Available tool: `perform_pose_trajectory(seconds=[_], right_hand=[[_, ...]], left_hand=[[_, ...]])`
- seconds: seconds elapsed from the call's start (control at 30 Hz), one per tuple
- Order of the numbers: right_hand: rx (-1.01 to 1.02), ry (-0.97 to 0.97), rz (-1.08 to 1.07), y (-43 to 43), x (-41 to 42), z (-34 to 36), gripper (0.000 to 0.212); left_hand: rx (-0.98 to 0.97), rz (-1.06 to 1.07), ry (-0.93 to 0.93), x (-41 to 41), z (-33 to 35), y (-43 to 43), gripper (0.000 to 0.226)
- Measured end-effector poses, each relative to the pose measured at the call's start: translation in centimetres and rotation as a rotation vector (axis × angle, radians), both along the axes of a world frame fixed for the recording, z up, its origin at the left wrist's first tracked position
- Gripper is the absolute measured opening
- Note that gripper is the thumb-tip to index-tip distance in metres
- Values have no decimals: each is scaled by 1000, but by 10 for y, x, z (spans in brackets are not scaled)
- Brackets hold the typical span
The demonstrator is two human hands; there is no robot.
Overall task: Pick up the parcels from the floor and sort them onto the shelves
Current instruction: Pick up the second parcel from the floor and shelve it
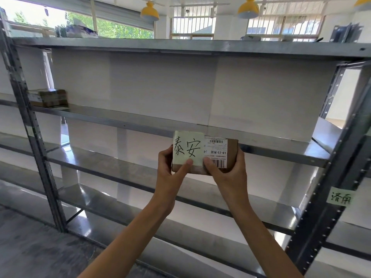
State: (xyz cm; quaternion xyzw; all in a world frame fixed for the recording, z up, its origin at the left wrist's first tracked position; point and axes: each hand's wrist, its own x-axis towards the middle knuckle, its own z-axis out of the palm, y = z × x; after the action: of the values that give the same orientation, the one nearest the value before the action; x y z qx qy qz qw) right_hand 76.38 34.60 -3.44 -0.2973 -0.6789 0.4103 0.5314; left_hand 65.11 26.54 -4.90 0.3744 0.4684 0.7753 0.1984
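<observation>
A small brown cardboard parcel (230, 151) with a white barcode label and a pale green handwritten note (187, 147) on its face is held up in both hands. My left hand (170, 169) grips its left end, thumb pressed on the note. My right hand (230, 173) grips the right end, thumb on the barcode label. The parcel hovers in front of the front edge of a metal shelf (140, 122) of a grey rack. Another brown parcel (49, 97) sits at that shelf's far left.
The rack has several shelf levels (120, 165) with white back panels. A dark upright post (329, 197) on the right carries a green handwritten tag (339, 197). Another upright (34, 137) stands on the left. Packages (80, 31) lie on the top shelf. Yellow lamps hang overhead.
</observation>
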Motion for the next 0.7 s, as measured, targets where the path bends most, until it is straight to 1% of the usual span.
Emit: perform_pose_trajectory(seconds=[0.07,0.1,0.23,0.37,0.43,0.5,0.6,0.7], right_hand=[[34,-69,-84,-5,0,4,99],[47,-106,-121,-6,-1,6,104],[97,-225,-234,-7,-3,8,111],[78,-236,-227,-9,-6,5,113],[69,-211,-194,-10,-7,5,109],[54,-152,-124,-10,-10,4,99],[16,-54,19,-13,-16,2,81],[-46,39,135,-18,-24,-1,59]], left_hand=[[8,9,8,2,0,1,54],[9,15,9,3,0,1,54],[27,41,9,6,1,1,55],[13,65,20,2,1,-1,54],[3,53,-4,0,0,-4,53],[5,34,-45,-3,0,-8,50],[6,35,-133,-12,3,-20,31],[-26,67,-159,-30,6,-35,35]])
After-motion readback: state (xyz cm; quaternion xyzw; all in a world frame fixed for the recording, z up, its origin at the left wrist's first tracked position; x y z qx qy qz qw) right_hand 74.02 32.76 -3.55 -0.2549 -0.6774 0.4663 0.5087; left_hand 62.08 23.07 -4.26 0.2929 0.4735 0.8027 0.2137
